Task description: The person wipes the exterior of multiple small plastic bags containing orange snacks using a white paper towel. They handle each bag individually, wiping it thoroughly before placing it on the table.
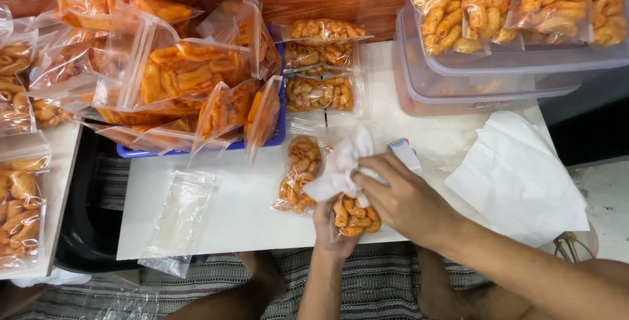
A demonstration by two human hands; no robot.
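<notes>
Two clear lidded tubs are standing stacked at the far right of the white table, one white paper sheet lying before them. Near the table's front edge, the left hand is gripping one snack bag from below, fingers curled around it, while the right hand is pinching a crumpled white tissue against its top.
</notes>
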